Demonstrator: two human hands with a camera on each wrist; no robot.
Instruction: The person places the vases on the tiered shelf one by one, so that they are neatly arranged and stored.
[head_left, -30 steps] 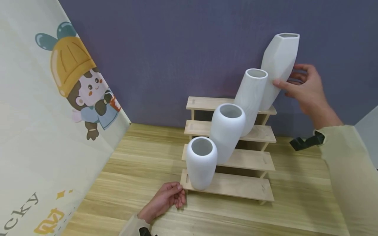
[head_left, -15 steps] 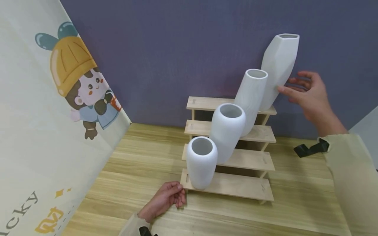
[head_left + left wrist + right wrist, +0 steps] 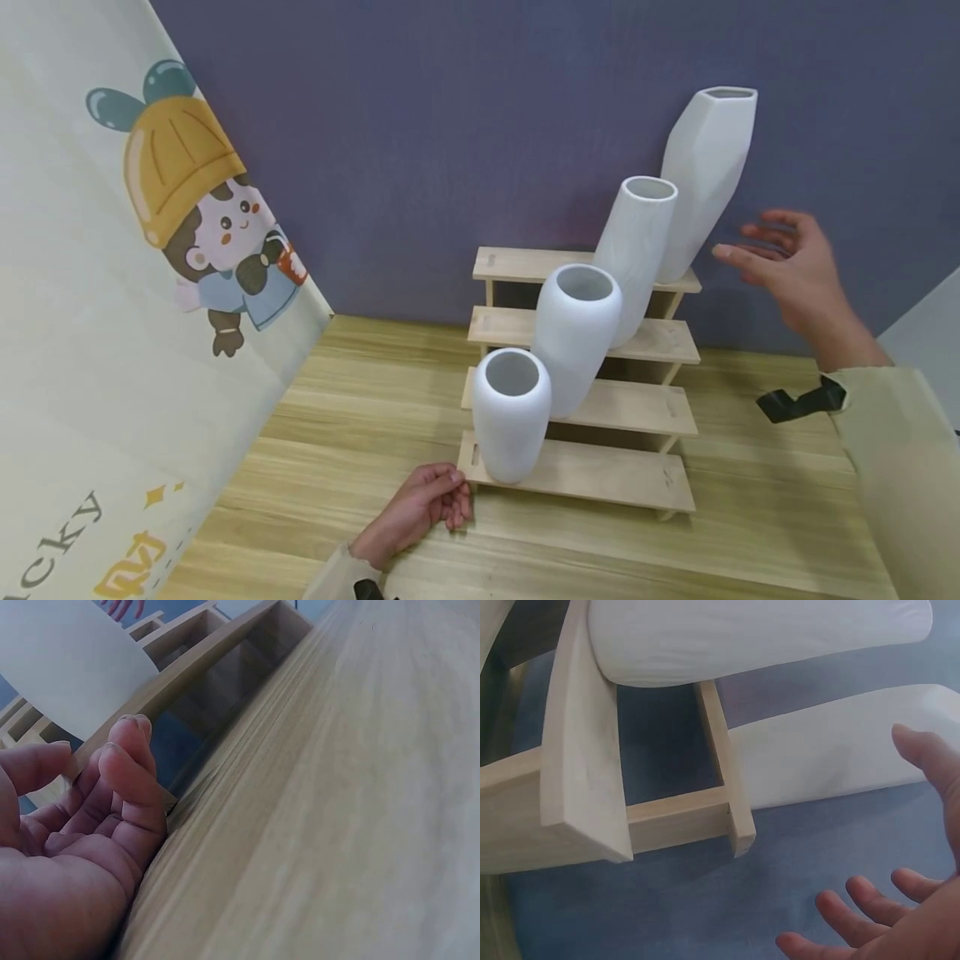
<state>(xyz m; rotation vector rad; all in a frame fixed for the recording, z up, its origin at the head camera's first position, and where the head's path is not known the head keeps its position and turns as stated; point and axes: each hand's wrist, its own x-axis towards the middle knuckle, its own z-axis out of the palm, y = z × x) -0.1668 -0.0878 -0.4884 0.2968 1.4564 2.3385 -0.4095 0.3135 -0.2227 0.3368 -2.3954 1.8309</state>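
Four-tiered and pale, a wooden step stand (image 3: 615, 477) bears a white vase on each step. The faceted tall vase (image 3: 705, 167) is on the top step, with the slim tapered vase (image 3: 637, 250) below it. Lower down are a rounded vase (image 3: 577, 333) and the shortest vase (image 3: 512, 425), on the bottom step's left end. My left hand (image 3: 423, 507) holds that step's left front corner between thumb and curled fingers (image 3: 131, 776). My right hand (image 3: 798, 262) is right of the faceted vase, apart from it, fingers spread and holding nothing.
A dark blue-grey wall (image 3: 420, 150) rises behind the stand. On the left is a pale panel (image 3: 75, 333) with a cartoon figure in a yellow hat. Wood-grain tabletop (image 3: 360, 400) lies around the stand.
My right hand has let go of the faceted vase and moved down and right, away from it. The vase stays standing on the top step. My left hand has not moved.
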